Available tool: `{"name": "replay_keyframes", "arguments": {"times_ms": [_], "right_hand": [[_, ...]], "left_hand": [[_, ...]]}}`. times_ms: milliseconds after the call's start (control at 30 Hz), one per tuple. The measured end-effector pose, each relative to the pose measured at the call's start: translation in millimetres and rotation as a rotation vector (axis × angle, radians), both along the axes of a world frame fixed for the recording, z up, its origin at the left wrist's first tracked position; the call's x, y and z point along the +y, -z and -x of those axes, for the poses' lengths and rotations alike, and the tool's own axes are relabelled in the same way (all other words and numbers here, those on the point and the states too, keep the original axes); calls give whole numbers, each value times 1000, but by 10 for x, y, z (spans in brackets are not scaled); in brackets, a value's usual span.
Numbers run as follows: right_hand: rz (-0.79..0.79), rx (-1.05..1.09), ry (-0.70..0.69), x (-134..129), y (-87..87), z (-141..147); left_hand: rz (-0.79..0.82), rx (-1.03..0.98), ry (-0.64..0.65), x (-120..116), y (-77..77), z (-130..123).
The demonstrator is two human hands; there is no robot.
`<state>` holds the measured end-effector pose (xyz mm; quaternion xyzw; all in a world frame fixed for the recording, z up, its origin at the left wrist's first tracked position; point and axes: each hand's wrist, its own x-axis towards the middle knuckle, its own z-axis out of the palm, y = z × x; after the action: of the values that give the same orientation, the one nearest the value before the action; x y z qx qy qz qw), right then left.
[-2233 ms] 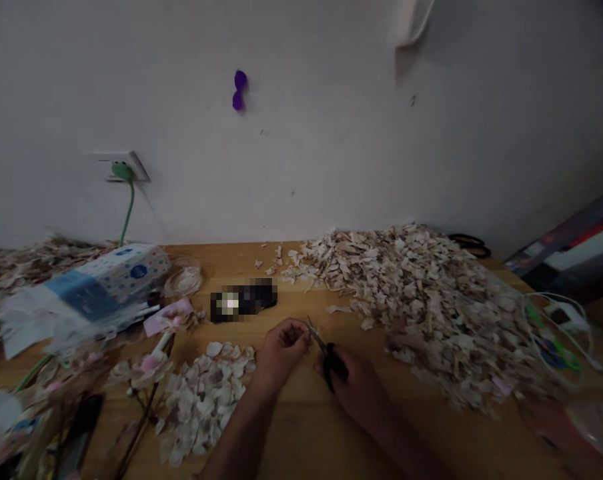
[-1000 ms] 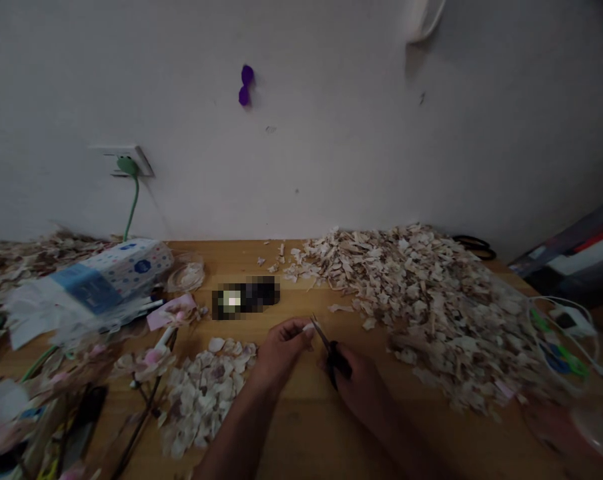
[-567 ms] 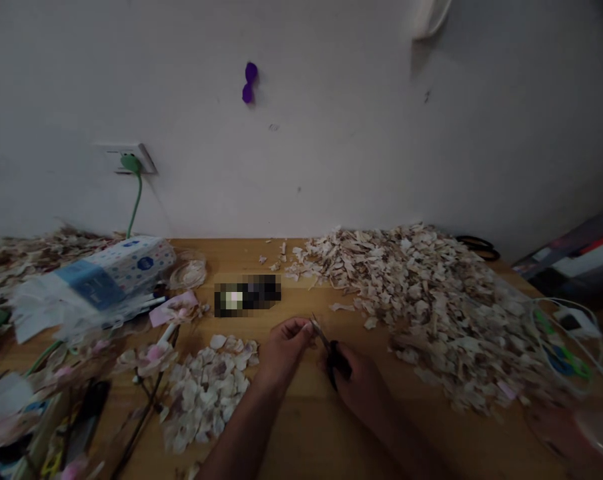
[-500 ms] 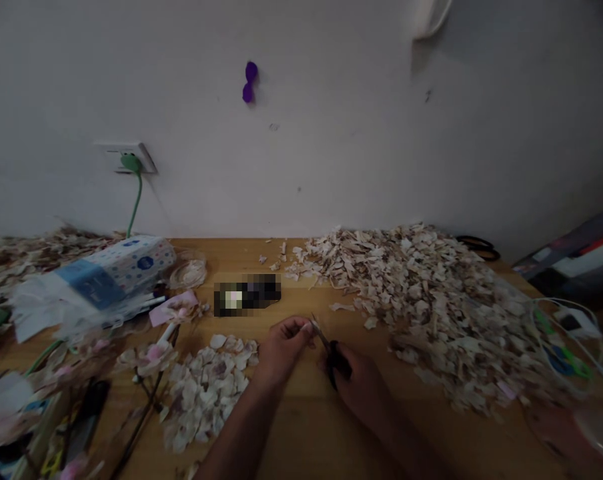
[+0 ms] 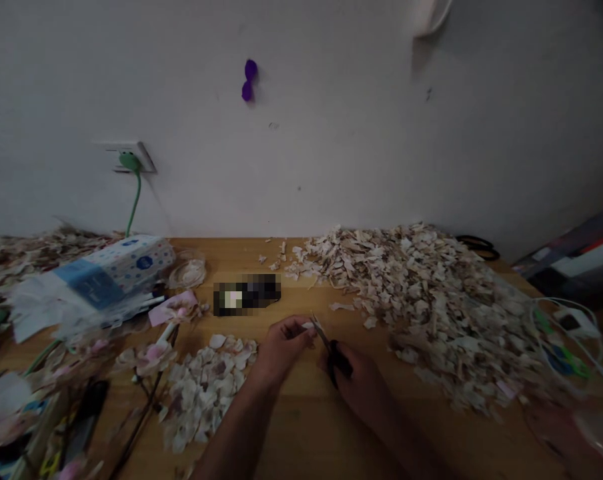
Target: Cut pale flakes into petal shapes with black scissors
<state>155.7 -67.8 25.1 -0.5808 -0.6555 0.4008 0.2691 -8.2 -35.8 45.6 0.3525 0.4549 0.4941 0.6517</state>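
At the middle of the wooden table, my left hand (image 5: 285, 347) pinches a small pale petal (image 5: 309, 327) between thumb and fingers. My right hand (image 5: 359, 380) is closed round the black handles of a pair of scissors (image 5: 339, 360). The blades point up and to the left, right at the petal; whether they touch it I cannot tell. Left of my left forearm lies a spread of loose whitish petals (image 5: 209, 390). A large heap of dried, cream-brown petals (image 5: 406, 287) covers the table to the right of my right hand.
A phone-like dark object (image 5: 249, 295), blurred out, lies beyond my left hand. On the left are a tissue pack (image 5: 116, 270), artificial flowers on stems (image 5: 154, 353) and a black-handled cutter (image 5: 89, 413). A white cable with a plug (image 5: 576, 323) lies at right. The wall (image 5: 301, 133) bounds the table.
The petal shows a little more between my left fingertips and the blades. Both hands have otherwise stayed nearly in place.
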Motion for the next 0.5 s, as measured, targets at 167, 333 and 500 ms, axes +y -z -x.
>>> {"name": "replay_keyframes", "arguments": {"times_ms": [167,333,500], "right_hand": [[-17,-5,7,2,41,1],[-10,-12,1,2,24,10],[1,-15,5,-5,13,15]], "left_hand": [[100,-347,-46,-59,91,-155],[52,-306,-107,-44,203,-163],[-16,-90,-123,-21,256,-123]]}}
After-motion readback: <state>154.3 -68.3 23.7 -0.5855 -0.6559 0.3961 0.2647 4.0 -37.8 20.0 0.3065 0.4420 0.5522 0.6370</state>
